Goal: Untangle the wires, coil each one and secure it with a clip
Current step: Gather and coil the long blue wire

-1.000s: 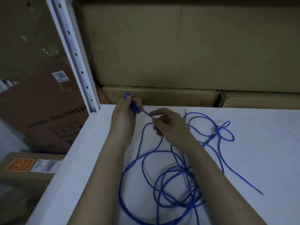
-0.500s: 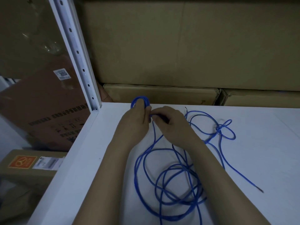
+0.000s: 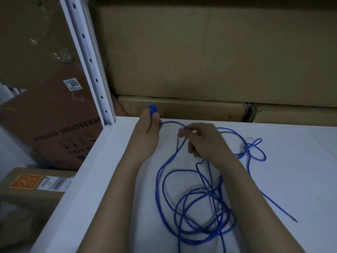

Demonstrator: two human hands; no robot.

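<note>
A long blue wire (image 3: 193,203) lies in tangled loops on the white shelf (image 3: 300,170). My left hand (image 3: 148,132) grips a small coil of the wire (image 3: 152,109) wound round its fingers near the shelf's back edge. A short stretch of wire runs from that coil to my right hand (image 3: 202,141), which pinches it between thumb and fingers a little to the right. A knotted loop (image 3: 252,148) sits to the right of my right hand. The bare wire end (image 3: 292,219) lies at the right front. No clip is in view.
Large cardboard boxes (image 3: 200,52) stand stacked along the back of the shelf. A white perforated upright post (image 3: 87,57) rises at the shelf's left rear corner. More boxes (image 3: 54,125) lie below to the left, beyond the shelf edge.
My left hand has wound more wire round its fingers, so the small coil has grown. My right hand came up to the left hand, then drew away to the right along the wire.
</note>
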